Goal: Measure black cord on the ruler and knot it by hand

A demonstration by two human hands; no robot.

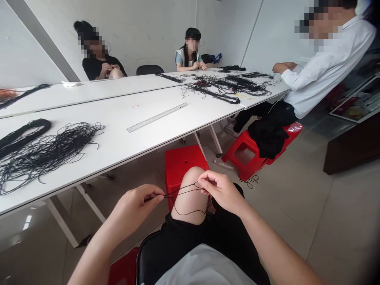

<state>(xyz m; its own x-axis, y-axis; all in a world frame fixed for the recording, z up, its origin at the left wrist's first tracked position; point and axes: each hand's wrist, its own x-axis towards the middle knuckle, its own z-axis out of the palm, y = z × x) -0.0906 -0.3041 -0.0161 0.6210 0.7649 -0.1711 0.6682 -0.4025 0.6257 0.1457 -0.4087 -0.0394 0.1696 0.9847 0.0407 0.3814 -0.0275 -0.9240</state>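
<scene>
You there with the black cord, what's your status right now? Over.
Left hand and right hand each pinching the cord. Cord strung between them, one strand sagging. Knee just beneath, red stool beyond; no snag seen.

The thumbs and fingers of the left hand [138,202] and right hand [219,189] hide the stretches of black cord [181,188] pinched between them. The left edge cuts off the bench [89,109], a dark hank [43,125] and something orange [7,94], too blurred to name. Marks on the ruler [157,117] are too small to read.
</scene>
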